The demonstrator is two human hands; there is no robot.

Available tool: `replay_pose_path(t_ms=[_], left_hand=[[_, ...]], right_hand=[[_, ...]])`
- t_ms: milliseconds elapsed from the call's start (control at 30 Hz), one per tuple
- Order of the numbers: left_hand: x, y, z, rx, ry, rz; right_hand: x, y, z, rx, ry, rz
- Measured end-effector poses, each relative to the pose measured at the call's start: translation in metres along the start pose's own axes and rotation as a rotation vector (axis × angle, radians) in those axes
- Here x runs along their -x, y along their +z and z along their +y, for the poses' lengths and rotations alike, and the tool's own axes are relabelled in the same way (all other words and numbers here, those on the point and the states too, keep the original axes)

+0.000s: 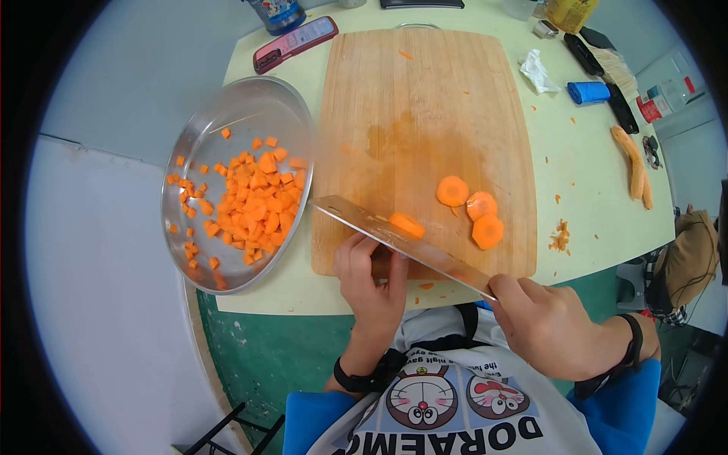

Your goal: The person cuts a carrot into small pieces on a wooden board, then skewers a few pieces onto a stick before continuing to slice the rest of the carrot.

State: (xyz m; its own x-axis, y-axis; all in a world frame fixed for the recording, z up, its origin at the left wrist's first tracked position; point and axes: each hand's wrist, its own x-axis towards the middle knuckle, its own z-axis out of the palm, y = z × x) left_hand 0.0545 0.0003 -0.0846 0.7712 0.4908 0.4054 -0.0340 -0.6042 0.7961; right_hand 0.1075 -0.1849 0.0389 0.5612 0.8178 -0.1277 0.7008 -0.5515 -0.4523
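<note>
My right hand [550, 326] is wrapped around the handle of a kitchen knife [432, 258]. Its wide blade slants across the near part of the wooden cutting board [425, 83]. Just on the near side of the blade, my left hand [371, 284] has its fingers and thumb curled in; whatever lies between them is hidden. A carrot slice [407, 225] rests against the far side of the blade. Three round carrot slices [453, 190] lie flat on the board to the right. Left of the board, a metal tray [176, 250] holds many diced carrot pieces [258, 197].
A phone [296, 44] and a blue container [279, 14] are at the back left. On the table's right side are crumpled white paper [537, 72], a blue roll [588, 92], long peeled carrots [633, 167] and orange scraps [560, 236].
</note>
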Motion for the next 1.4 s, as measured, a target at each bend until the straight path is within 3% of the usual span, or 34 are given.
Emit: replay_pose_path(t_ms=[500,767,933,1100,1400], left_hand=[[0.0,0.0,0.002,-0.032,-0.03,-0.013],[-0.002,-0.004,0.005,-0.033,-0.033,-0.038],[-0.002,-0.003,0.007,0.008,-0.081,-0.025],[-0.006,-0.001,0.007,-0.011,0.033,0.022],[-0.003,0.005,0.005,-0.067,0.044,0.068]], right_hand=[[-0.004,0.0,0.001,0.011,0.011,-0.002],[-0.013,-0.011,0.003,-0.032,0.042,-0.172],[-0.018,-0.009,0.003,-0.031,0.013,-0.173],[-0.026,-0.012,0.001,-0.006,0.048,-0.189],[-0.043,-0.006,0.003,-0.072,0.088,-0.186]])
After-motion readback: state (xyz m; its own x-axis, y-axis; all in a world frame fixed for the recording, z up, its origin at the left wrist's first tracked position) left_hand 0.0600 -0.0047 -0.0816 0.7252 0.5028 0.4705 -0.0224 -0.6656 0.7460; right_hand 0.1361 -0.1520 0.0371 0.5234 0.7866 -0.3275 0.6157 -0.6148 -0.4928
